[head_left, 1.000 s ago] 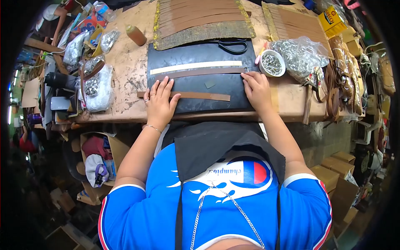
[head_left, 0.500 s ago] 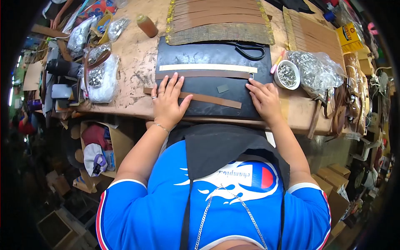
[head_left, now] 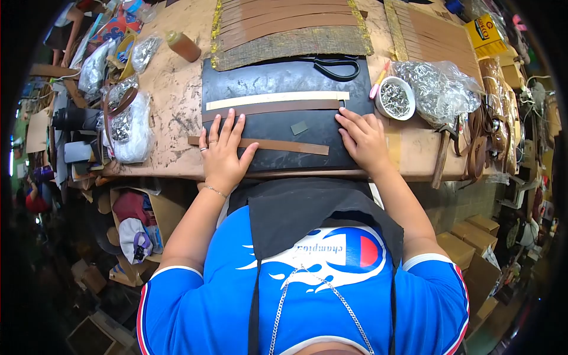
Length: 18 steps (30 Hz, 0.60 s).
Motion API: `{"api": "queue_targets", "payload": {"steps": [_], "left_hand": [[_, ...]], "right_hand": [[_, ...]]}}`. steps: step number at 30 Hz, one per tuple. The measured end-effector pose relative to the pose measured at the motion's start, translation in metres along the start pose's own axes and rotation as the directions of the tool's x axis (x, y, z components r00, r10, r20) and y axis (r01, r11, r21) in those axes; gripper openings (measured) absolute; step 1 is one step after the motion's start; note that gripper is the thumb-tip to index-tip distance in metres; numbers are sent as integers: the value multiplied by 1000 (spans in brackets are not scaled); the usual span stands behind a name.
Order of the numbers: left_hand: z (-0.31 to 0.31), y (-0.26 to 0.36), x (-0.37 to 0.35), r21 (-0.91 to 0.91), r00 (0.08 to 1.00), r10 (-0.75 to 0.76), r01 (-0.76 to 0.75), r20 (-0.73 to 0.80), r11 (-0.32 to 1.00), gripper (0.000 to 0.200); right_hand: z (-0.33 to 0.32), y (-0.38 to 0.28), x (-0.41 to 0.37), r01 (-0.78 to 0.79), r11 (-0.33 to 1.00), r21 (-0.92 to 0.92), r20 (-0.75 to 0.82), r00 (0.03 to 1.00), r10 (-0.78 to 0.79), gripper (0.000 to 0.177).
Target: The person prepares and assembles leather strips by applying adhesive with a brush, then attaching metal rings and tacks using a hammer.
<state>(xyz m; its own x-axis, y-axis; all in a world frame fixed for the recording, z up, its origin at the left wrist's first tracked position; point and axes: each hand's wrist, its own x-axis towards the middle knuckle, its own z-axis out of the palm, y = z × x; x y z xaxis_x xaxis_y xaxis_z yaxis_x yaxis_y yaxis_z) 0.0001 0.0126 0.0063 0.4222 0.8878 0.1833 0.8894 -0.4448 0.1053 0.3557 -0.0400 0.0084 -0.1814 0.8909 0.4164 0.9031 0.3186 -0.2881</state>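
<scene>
My left hand (head_left: 225, 155) lies flat with fingers spread, its fingertips on the left part of a brown leather strip (head_left: 284, 107). Directly above that strip lies a cream strip (head_left: 272, 99). My right hand (head_left: 368, 142) rests on the black mat (head_left: 266, 79), fingers stretched out, with fingertips at the brown strip's right end, beside a small piece partly hidden there. A second brown strip (head_left: 290, 147) passes beneath my left hand and thumb. Between my hands sits a small grey-green rectangle (head_left: 299, 128).
Scissors with black handles (head_left: 338, 74) lie at the mat's far edge, partly under a board of cut brown strips (head_left: 290, 29). To the right are a white cup of metal pieces (head_left: 395, 99) and a filled plastic bag (head_left: 438, 89). A brown bottle (head_left: 183, 46) stands at left.
The whole view has shifted, so the bench appears slightly further left. Both hands keep nearly the same places on the mat and strips.
</scene>
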Motion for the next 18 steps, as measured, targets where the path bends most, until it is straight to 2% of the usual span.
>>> {"api": "queue_targets", "payload": {"steps": [7,18], "left_hand": [[-2,0,1,-10,1000,-9,9,13,1000,68],[-4,3,1,18,999,-41,40,35,999,67]], "right_hand": [[-5,-3,2,-29,999,22,33,999,28,41],[-5,-2,3,-18,1000,26,27,999,17,38]]}}
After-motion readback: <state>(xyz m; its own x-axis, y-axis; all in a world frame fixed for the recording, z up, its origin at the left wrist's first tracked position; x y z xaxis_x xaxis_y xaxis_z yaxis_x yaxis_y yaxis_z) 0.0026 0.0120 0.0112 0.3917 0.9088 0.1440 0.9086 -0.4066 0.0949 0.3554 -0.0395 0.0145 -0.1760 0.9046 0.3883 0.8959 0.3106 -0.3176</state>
